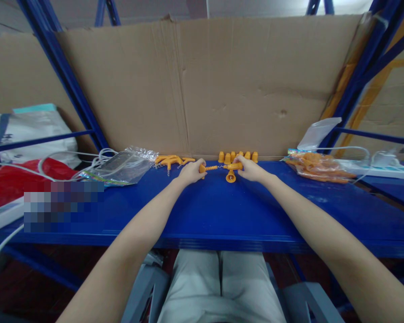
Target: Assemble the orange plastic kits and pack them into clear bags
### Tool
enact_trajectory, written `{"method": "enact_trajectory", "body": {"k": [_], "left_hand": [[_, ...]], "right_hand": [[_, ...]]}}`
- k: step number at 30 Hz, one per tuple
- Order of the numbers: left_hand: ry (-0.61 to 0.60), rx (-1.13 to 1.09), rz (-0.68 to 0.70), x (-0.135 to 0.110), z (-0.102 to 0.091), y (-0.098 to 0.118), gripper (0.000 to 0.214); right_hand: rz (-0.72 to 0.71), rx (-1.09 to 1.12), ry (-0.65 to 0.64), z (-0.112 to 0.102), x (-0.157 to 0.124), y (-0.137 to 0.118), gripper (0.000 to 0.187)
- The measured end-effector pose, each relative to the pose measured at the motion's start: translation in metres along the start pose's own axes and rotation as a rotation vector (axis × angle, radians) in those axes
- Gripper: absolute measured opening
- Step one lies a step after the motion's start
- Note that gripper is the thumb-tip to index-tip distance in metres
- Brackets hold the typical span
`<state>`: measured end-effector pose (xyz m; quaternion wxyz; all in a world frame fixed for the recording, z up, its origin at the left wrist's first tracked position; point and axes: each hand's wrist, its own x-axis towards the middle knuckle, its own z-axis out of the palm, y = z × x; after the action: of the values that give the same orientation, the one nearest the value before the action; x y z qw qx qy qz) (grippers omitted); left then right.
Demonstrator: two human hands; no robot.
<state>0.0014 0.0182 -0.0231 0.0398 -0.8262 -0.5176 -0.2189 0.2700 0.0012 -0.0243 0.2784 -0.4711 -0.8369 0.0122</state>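
Observation:
My left hand [192,172] is closed on an orange spiral-threaded piece [209,168] that points right. Closed too, my right hand [251,168] grips the end of an orange tube-like piece [234,166] lying sideways. Between the two pieces shows a thin metal spiral [221,167]; I cannot tell which one it belongs to. Just below the right-hand piece is an orange bell-shaped cup [230,176], its round opening toward me; whether it is joined to that piece is unclear. Left of my left hand lie several orange corkscrew handles [171,160] with metal spirals.
Behind my right hand stands a row of orange cups [227,158]. A clear bag of orange parts [314,166] and a white power strip [384,168] lie right. Clear plastic bags [126,168], cables and a red bag [23,181] lie left. Cardboard [256,85] backs the blue table [202,211].

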Motion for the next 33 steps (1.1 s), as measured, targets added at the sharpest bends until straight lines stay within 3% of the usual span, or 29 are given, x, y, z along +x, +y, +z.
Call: {"method": "enact_trajectory", "body": {"k": [7, 14, 25, 33], "left_hand": [[0.003, -0.022, 0.028, 0.0, 0.0, 0.0, 0.029], [-0.008, -0.01, -0.001, 0.0, -0.001, 0.001, 0.03], [0.02, -0.098, 0.047, 0.0, 0.003, 0.009, 0.027], [-0.005, -0.239, 0.066, 0.0, 0.012, 0.007, 0.038]], "right_hand": [[0.027, 0.017, 0.073, -0.002, 0.001, -0.001, 0.034], [0.032, 0.012, 0.047, -0.002, 0.0, -0.005, 0.032], [-0.175, 0.033, 0.079, 0.003, 0.004, -0.011, 0.031], [-0.072, 0.033, 0.068, 0.003, 0.002, -0.014, 0.044]]}}
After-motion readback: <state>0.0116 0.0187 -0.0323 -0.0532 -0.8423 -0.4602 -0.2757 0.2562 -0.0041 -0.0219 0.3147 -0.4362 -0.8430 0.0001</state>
